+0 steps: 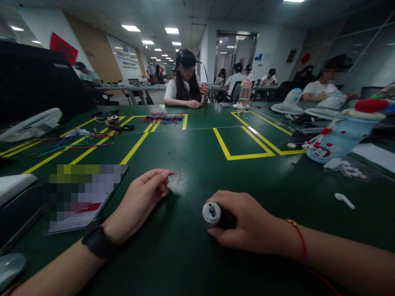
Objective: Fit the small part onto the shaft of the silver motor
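My right hand (243, 220) is wrapped round a small cylindrical motor (212, 213) just above the table. The motor's silvery end face, with a short dark shaft in the middle and small holes, points up toward me; its body is mostly hidden by the fingers. To the left, my left hand (148, 189) hovers over the green table (185, 164) with its thumb and forefinger pinched and the other fingers curled. Whatever may be between those fingertips is too small to make out. A notebook-like flat item (105, 193), partly blurred out, lies beside my left wrist.
Loose coloured wires (77, 142) and a bundle of wires (163, 118) lie at the left and far middle. Yellow tape (249, 156) marks the table. At right stand a blue bottle (339, 135) and a white earbud (345, 200). A person (185, 82) sits opposite.
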The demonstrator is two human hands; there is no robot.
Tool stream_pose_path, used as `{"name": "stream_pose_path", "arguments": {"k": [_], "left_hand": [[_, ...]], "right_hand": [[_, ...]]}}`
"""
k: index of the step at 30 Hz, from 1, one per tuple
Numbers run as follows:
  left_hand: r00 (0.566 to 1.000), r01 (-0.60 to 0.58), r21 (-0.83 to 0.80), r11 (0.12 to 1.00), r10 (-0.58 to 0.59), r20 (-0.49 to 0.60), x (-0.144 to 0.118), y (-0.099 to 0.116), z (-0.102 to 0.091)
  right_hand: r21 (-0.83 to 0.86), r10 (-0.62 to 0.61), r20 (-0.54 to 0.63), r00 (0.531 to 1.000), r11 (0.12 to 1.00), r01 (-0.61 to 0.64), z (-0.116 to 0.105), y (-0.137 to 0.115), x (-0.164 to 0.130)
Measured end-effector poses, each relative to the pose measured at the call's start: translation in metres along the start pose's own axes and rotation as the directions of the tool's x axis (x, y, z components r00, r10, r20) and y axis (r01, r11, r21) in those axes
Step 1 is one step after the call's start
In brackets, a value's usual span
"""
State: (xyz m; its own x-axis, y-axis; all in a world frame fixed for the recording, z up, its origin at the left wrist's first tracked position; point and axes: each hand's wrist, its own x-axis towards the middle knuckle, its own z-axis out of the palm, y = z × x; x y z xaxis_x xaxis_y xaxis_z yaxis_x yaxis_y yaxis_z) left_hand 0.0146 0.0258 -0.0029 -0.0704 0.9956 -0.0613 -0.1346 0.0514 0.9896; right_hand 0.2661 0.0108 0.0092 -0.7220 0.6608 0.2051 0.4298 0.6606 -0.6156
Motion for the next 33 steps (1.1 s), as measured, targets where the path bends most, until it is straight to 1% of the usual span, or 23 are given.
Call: {"name": "stream_pose_path", "arguments": {"k": [4, 7, 8, 10, 11, 12, 13, 14, 15, 16, 17, 19, 22, 24, 26, 29, 33], "left_hand": [[1.000, 0.020, -0.010, 1.000, -0.020, 0.016, -0.001, 0.001, 0.002], [0.999, 0.028, 0.012, 1.000, -0.028, 0.023, -0.001, 0.000, 0.001], [1.000, 0.020, 0.038, 0.999, -0.021, 0.024, -0.001, 0.000, 0.001], [0.999, -0.003, 0.152, 0.988, -0.004, 0.043, -0.002, 0.001, -0.001], [0.997, -0.019, 0.233, 0.972, 0.001, 0.077, -0.004, 0.002, 0.000], [0.990, -0.042, 0.318, 0.947, -0.003, 0.139, -0.007, 0.005, 0.001], [0.975, -0.072, 0.390, 0.918, -0.018, 0.221, -0.011, 0.007, 0.003], [0.949, -0.107, 0.438, 0.892, -0.040, 0.312, -0.015, 0.010, 0.005], [0.916, -0.144, 0.458, 0.877, -0.057, 0.397, -0.021, 0.012, 0.009], [0.888, -0.170, 0.456, 0.873, -0.065, 0.455, -0.026, 0.015, 0.014], [0.876, -0.192, 0.443, 0.876, -0.051, 0.479, -0.031, 0.017, 0.019], [0.885, -0.257, 0.463, 0.848, 0.014, 0.466, -0.040, 0.020, 0.031], [0.893, -0.368, 0.567, 0.737, 0.111, 0.436, -0.048, 0.025, 0.043], [0.892, -0.402, 0.592, 0.698, 0.152, 0.426, -0.049, 0.028, 0.046], [0.895, -0.414, 0.590, 0.693, 0.189, 0.404, -0.049, 0.030, 0.045], [0.900, -0.414, 0.594, 0.690, 0.211, 0.382, -0.047, 0.032, 0.042], [0.875, -0.449, 0.610, 0.653, 0.185, 0.446, -0.046, 0.031, 0.044]], "right_hand": [[0.006, 0.004, 0.009, 1.000, 1.000, -0.004, 0.000, 0.000, 0.000], [0.014, 0.005, 0.012, 1.000, 1.000, -0.005, 0.000, -0.001, 0.000], [0.015, 0.004, 0.010, 1.000, 1.000, -0.005, 0.000, -0.001, 0.000], [0.014, 0.003, 0.007, 1.000, 1.000, -0.003, 0.000, -0.001, -0.001], [0.011, 0.002, 0.005, 1.000, 1.000, -0.002, 0.001, 0.000, -0.001], [0.011, 0.000, 0.012, 1.000, 1.000, 0.000, 0.001, 0.000, -0.001], [0.005, 0.003, -0.002, 1.000, 1.000, -0.003, 0.001, 0.000, -0.001], [0.006, -0.001, 0.001, 1.000, 1.000, 0.001, 0.002, 0.001, -0.001], [0.007, 0.001, 0.000, 1.000, 1.000, -0.001, 0.002, 0.001, -0.001], [0.006, 0.001, -0.004, 1.000, 1.000, -0.001, 0.002, 0.002, -0.001], [0.007, 0.002, -0.012, 1.000, 1.000, -0.002, 0.003, 0.002, -0.001], [-0.013, -0.001, -0.016, 1.000, 1.000, 0.000, 0.004, 0.002, 0.000], [-0.024, -0.011, -0.011, 1.000, 1.000, 0.011, 0.004, 0.002, 0.000], [-0.024, -0.013, -0.010, 1.000, 1.000, 0.013, 0.004, 0.002, 0.000], [-0.018, -0.013, -0.015, 1.000, 1.000, 0.013, 0.003, 0.002, -0.001], [-0.006, -0.020, -0.022, 1.000, 1.000, 0.020, 0.003, 0.002, 0.000], [-0.018, -0.011, -0.012, 1.000, 1.000, 0.011, 0.003, 0.002, 0.001]]}}
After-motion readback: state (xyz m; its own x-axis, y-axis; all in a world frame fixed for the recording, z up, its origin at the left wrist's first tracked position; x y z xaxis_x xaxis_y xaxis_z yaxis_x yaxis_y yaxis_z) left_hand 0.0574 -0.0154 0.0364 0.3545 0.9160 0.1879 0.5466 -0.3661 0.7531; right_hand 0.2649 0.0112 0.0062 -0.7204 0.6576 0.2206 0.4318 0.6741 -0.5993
